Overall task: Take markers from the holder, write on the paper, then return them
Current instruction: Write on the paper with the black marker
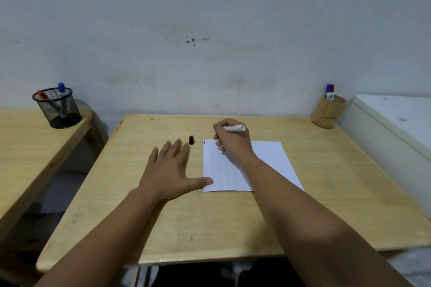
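A white sheet of paper (268, 158) lies on the wooden desk (210, 216), with small blue and red marks at its top left corner. My right hand (231, 141) is shut on an uncapped white marker (235, 128), its tip pointing left just beyond the paper's far edge. A black cap (191, 140) stands on the desk left of the paper. My left hand (171, 170) lies flat and open on the desk, thumb touching the paper's lower left edge. A wooden holder (327, 112) at the far right corner holds a blue-capped marker (329, 92).
A black mesh cup (58, 108) with a blue-capped and a red-capped marker stands on a second wooden table at the left. A gap separates the two tables. A white cabinet (391, 128) borders the desk's right side. The wall runs right behind.
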A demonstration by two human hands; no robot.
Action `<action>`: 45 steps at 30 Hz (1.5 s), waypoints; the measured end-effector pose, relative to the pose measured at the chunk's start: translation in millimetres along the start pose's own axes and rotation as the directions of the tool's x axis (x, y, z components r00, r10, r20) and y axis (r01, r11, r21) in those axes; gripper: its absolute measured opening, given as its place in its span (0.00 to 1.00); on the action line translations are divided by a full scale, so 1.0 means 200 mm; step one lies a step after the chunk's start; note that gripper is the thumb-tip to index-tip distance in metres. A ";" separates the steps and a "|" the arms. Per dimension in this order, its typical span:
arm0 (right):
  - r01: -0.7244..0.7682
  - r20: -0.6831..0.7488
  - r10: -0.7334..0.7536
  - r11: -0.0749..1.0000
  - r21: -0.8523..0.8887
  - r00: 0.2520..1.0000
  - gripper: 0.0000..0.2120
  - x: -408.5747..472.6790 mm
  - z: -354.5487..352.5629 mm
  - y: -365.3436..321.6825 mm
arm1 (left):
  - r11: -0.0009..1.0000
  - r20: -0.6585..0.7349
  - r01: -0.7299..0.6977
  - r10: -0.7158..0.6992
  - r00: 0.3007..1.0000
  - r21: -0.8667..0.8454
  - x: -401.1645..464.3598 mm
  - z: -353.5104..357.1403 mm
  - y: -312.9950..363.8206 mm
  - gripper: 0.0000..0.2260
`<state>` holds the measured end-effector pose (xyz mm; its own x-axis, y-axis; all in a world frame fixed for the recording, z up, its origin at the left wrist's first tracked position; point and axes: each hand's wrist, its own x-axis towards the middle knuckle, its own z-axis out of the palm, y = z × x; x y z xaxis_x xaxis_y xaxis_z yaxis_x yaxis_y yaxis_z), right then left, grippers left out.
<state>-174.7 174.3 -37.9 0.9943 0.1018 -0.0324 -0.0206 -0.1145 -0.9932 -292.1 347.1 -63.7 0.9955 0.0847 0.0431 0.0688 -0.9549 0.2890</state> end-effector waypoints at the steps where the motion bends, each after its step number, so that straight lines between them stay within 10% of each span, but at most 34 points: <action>1: 0.017 -0.012 -0.018 1.000 -0.026 1.000 0.18 0.00 0.02 0.01 | 1.000 0.013 0.003 -0.003 1.000 0.017 0.00 0.00 0.00 0.59; 41: 0.012 0.025 -0.010 0.998 -0.061 1.000 0.12 0.07 0.05 0.14 | 0.999 0.038 -0.018 0.016 0.999 0.051 -0.01 -0.01 0.00 0.63; 45: -0.034 -0.018 0.036 0.993 0.111 0.999 0.14 0.10 0.04 0.14 | 0.997 -0.025 0.008 -0.010 1.000 -0.076 0.01 -0.01 0.00 0.49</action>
<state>-155.6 181.5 -67.7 0.9946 0.0802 -0.0660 -0.0656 -0.0072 -0.9978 -290.8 348.8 -61.2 0.9927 0.1018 0.0644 0.0719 -0.9299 0.3607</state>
